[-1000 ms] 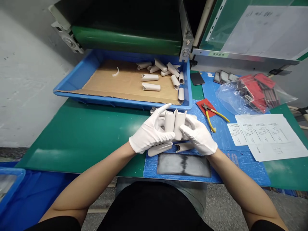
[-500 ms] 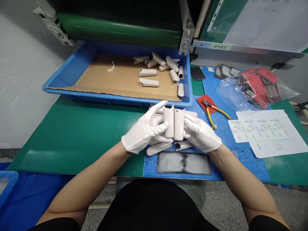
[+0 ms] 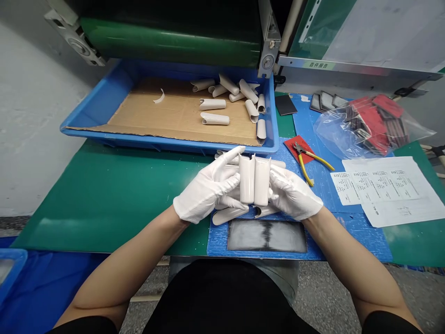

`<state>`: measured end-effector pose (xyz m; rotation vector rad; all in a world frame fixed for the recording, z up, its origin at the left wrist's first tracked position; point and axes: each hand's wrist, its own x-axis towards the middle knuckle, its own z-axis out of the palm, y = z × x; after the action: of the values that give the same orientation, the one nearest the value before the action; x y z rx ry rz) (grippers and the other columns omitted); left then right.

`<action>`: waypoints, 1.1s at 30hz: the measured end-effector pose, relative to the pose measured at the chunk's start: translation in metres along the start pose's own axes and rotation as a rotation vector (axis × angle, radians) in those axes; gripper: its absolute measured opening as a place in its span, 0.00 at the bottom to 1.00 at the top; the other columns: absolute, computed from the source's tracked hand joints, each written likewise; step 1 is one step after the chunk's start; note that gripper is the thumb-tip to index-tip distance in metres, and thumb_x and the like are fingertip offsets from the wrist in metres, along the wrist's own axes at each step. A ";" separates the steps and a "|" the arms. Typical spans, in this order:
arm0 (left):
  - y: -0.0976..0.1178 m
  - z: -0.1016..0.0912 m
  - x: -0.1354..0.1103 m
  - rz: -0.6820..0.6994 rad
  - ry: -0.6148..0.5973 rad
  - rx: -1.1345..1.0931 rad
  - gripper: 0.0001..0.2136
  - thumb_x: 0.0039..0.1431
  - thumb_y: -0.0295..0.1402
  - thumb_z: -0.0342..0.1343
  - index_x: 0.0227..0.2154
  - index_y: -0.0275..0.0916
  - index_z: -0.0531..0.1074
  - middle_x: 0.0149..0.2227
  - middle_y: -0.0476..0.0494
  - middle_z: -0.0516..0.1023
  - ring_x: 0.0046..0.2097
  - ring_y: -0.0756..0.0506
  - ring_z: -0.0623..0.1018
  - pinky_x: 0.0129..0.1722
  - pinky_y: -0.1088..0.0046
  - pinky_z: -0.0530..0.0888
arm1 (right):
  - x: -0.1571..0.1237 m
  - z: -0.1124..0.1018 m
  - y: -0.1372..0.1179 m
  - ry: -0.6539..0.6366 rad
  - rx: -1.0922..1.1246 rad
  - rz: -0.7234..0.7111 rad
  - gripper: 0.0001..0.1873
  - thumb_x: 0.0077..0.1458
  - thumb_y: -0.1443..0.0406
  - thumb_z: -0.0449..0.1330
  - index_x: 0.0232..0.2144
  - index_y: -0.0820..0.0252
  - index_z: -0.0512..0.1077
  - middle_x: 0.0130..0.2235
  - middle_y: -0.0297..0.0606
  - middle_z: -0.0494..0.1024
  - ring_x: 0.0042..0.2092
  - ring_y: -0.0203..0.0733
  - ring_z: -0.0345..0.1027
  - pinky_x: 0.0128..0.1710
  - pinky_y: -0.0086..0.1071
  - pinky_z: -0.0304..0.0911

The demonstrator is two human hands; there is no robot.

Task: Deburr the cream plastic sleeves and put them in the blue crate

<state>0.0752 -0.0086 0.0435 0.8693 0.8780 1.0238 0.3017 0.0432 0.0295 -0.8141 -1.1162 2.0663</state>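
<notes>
Both hands wear white gloves. My left hand (image 3: 212,188) is closed on a glossy off-white plastic shell (image 3: 247,180), its index finger stretched along the top. My right hand (image 3: 294,192) grips a similar shell (image 3: 262,182) by its right side. The two shells stand upright side by side, notched ends up, their inner edges close together or touching. Behind and below the hands lie more such shells, partly hidden, among them one at the lower left (image 3: 230,215) and one at the lower right (image 3: 267,211). Nearest me is a dark abrasive-looking sheet (image 3: 267,235) covered with whitish dust.
A blue tray (image 3: 167,143) lined with cardboard holds several shells and a curved scrap (image 3: 159,96). Above it hangs a green conveyor roller (image 3: 170,41). To the right are yellow-handled cutters (image 3: 306,164), paper sheets (image 3: 396,192) and a plastic bag of red-backed pads (image 3: 375,125).
Both shells have shifted slightly right and down and turned a little, with their smooth faces more toward me. The grip of both hands stays the same.
</notes>
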 end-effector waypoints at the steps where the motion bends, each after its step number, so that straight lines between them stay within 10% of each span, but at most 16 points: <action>1: 0.001 0.000 0.000 -0.004 -0.010 0.001 0.37 0.68 0.42 0.67 0.76 0.55 0.59 0.75 0.37 0.66 0.57 0.31 0.86 0.35 0.64 0.91 | 0.000 0.000 0.000 0.004 -0.009 -0.005 0.24 0.59 0.51 0.73 0.54 0.52 0.82 0.45 0.38 0.83 0.34 0.37 0.69 0.30 0.32 0.68; 18: 0.009 0.005 -0.006 -0.064 -0.012 -0.079 0.40 0.67 0.38 0.68 0.77 0.53 0.56 0.76 0.36 0.65 0.63 0.30 0.81 0.38 0.69 0.90 | 0.001 0.004 -0.002 0.034 0.098 0.018 0.23 0.55 0.54 0.77 0.49 0.58 0.82 0.34 0.32 0.74 0.29 0.31 0.57 0.25 0.25 0.60; 27: -0.003 0.014 -0.002 -0.122 -0.071 -0.111 0.34 0.65 0.35 0.69 0.71 0.47 0.64 0.79 0.35 0.56 0.65 0.27 0.79 0.39 0.65 0.91 | -0.007 0.007 -0.007 0.018 0.030 0.061 0.28 0.53 0.48 0.78 0.46 0.61 0.79 0.24 0.22 0.62 0.21 0.24 0.40 0.18 0.22 0.40; 33: -0.001 0.011 0.000 -0.104 -0.038 -0.064 0.32 0.66 0.37 0.69 0.70 0.47 0.66 0.76 0.35 0.63 0.63 0.29 0.81 0.39 0.67 0.90 | -0.007 0.006 -0.012 0.031 0.060 0.081 0.26 0.51 0.52 0.80 0.48 0.57 0.80 0.33 0.29 0.74 0.27 0.27 0.58 0.25 0.22 0.60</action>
<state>0.0860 -0.0110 0.0467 0.7789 0.8457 0.9370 0.3044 0.0402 0.0436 -0.8724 -1.0147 2.1359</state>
